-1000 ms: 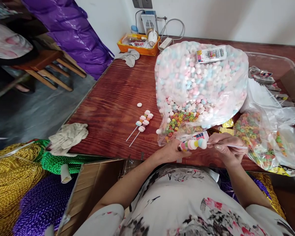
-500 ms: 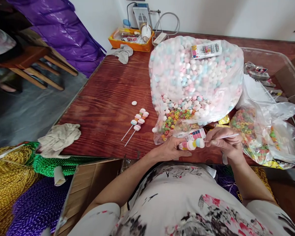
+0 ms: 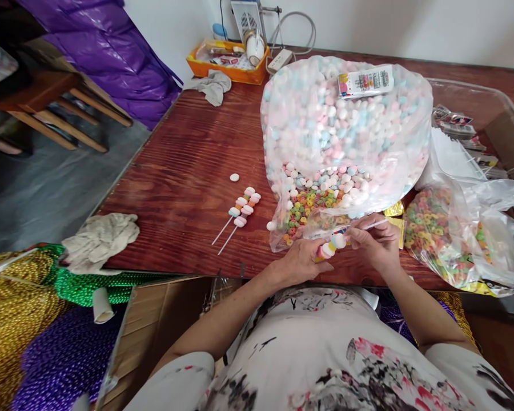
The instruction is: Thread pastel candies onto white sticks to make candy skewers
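Candy skewer (image 3: pixel 333 244) in fingers (image 3: pixel 362 236), packet (image 3: pixel 365 81) lettering illegible

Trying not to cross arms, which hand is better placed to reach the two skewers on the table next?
Probably your left hand: it's nearer the skewers; your right hand sits farther off. Both hold another skewer, though.

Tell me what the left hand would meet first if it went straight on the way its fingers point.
Past the skewer of sweets it holds, the left hand would probably meet the right hand first, though depth is hard to judge here.
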`<state>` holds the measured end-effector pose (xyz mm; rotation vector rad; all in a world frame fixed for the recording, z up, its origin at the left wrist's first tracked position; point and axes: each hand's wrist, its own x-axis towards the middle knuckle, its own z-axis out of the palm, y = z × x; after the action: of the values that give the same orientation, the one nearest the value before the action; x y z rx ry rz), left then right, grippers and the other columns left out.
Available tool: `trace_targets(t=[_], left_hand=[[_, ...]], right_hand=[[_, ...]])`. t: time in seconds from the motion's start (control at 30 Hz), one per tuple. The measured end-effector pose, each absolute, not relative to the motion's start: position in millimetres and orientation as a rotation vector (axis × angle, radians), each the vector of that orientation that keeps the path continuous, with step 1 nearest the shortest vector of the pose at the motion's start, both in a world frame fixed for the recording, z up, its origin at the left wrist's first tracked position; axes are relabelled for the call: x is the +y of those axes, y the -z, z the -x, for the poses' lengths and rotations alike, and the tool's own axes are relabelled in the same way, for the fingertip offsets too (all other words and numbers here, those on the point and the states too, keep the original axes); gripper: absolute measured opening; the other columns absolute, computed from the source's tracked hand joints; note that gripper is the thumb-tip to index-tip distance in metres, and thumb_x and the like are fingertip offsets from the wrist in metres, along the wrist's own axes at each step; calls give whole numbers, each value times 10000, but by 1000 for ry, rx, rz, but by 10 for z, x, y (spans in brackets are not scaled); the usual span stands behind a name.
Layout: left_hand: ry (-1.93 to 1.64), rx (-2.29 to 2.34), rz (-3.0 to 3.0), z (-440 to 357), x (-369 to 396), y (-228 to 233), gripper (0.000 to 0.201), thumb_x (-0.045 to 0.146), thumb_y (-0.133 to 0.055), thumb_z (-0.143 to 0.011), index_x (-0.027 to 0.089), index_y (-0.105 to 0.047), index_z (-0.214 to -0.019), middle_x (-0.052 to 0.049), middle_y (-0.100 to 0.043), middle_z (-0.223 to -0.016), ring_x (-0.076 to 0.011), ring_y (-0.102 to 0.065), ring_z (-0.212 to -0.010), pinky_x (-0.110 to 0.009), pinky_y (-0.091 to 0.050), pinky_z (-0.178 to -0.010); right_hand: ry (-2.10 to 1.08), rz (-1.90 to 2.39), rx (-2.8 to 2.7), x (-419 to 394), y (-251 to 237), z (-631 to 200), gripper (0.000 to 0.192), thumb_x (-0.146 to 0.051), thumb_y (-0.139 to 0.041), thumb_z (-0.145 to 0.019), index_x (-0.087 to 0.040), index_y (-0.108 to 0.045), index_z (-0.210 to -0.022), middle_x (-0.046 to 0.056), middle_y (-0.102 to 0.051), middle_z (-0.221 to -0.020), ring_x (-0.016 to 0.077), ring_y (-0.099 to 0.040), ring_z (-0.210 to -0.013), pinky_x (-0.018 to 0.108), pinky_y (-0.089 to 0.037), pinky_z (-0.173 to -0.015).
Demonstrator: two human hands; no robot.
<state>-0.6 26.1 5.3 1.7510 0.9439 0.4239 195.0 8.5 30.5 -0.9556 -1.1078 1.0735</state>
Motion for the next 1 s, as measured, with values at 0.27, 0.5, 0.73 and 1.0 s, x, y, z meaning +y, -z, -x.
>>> trace_targets(t=[0.27, 0.5, 0.73, 1.0], left_hand=[[-437, 753, -1275, 11, 225, 7, 433, 352, -876, -631, 143, -666, -946, 61, -542, -643, -103, -474, -573, -241, -409, -580], [-425, 748, -1151, 32, 213, 3, 476, 359, -886, -606, 140, -668, -968, 11, -653, -763, -132, -587, -650, -262, -486, -635], [-361, 778, -1226, 196, 164, -29, 451, 401, -867, -668, 149, -648, -971, 57, -584, -673, -109, -535, -613, -241, -450, -608], [-378, 714, -1058, 123, 113, -46, 435, 429, -876, -643, 151, -630, -871, 90, -485, -577, -65, -417, -495, -215, -380, -503]], right_hand=[[-1026, 1012, -1322, 42, -162, -1804, 214, -285, -780, -825, -211, -620, -705, -15, -676, -677, 112, -584, -546, 245, -478, -509], [-1097, 980, -1522, 29, -77, -1616, 284, -321, -726, -856, -200, -589, -639, -22, -616, -588, 113, -555, -532, 255, -456, -544], [-1270, 973, -1206, 134, -337, -1747, 183, -332, -810, -795, -206, -680, -824, -27, -669, -683, 96, -575, -497, 222, -502, -477], [-1272, 753, -1515, 251, -505, -1962, 119, -303, -712, -902, -212, -765, -845, 31, -706, -809, 116, -616, -575, 249, -514, -512]])
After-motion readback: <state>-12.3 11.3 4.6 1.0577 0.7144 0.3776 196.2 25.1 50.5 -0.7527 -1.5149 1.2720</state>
